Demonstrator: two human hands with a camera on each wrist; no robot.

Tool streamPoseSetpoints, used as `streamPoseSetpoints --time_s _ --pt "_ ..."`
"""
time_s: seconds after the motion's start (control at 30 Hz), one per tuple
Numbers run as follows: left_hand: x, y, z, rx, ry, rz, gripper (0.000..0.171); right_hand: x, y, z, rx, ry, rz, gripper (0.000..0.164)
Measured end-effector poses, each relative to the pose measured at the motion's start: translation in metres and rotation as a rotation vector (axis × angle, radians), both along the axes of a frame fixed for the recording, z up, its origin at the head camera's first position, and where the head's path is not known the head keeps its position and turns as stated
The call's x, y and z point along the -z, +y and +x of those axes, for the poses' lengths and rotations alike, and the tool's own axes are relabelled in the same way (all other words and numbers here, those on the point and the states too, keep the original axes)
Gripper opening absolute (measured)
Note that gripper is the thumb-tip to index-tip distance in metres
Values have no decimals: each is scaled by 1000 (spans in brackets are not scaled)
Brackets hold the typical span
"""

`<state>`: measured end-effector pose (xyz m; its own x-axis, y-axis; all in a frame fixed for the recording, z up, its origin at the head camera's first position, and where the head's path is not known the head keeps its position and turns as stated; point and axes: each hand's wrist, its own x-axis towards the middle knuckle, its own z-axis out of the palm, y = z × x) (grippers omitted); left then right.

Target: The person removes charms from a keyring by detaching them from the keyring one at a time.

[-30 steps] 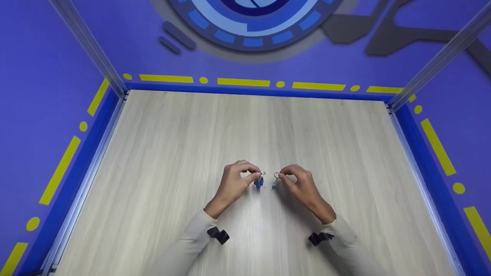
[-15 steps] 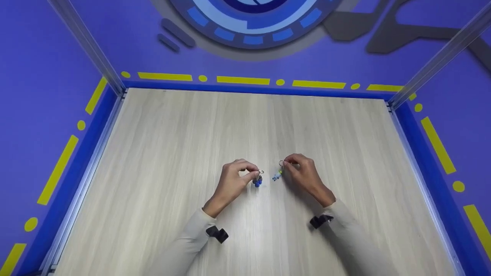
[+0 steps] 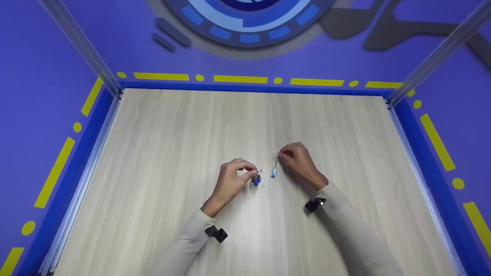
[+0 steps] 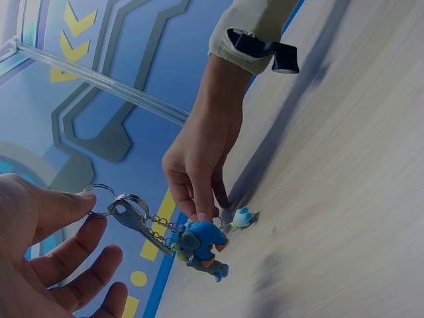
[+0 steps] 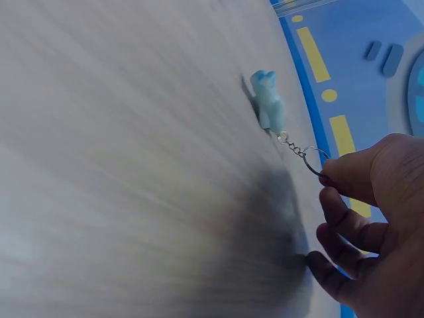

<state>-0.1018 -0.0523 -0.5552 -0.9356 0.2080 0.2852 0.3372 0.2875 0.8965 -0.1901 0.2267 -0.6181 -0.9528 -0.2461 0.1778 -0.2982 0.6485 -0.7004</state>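
My left hand (image 3: 232, 174) pinches a metal key ring (image 4: 101, 187) between thumb and index finger. From linked rings hang a grey key (image 4: 134, 224) and, on short chains, blue and grey figurine charms (image 4: 202, 238), partly overlapping one another. Farther forward and to the right, my right hand (image 3: 301, 163) pinches the split ring (image 5: 315, 159) of a separate keychain with thumb and index finger. A pale-blue animal figurine (image 5: 268, 103) dangles from its chain, close over the table. In the head view a gap separates the two sets.
The wood-grain table (image 3: 184, 130) spreads out around both hands. Blue panels with yellow markings (image 3: 240, 79) and metal frame posts (image 3: 82, 48) enclose it at the back and sides. Each wrist carries a black camera mount (image 3: 216, 233).
My right hand has moved forward, away from the left, taking the pale-blue figurine keychain with it. My left hand stays nearly in place, still pinching the key ring.
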Motion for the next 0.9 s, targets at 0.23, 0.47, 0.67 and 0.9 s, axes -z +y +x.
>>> streamPoseSetpoints --time_s 0.23,0.47,0.67,0.9 --pt "0 0 -1 -4 0 7 14 8 -1 -9 16 2 18 4" --pt "0 -1 -1 0 -10 -8 9 10 -2 -21 30 -2 30 7" --pt "-2 0 0 -2 -28 -15 8 11 -4 -38 30 8 51 9" --pt "-2 1 0 -3 -29 -17 7 11 -3 -54 40 2 54 10"
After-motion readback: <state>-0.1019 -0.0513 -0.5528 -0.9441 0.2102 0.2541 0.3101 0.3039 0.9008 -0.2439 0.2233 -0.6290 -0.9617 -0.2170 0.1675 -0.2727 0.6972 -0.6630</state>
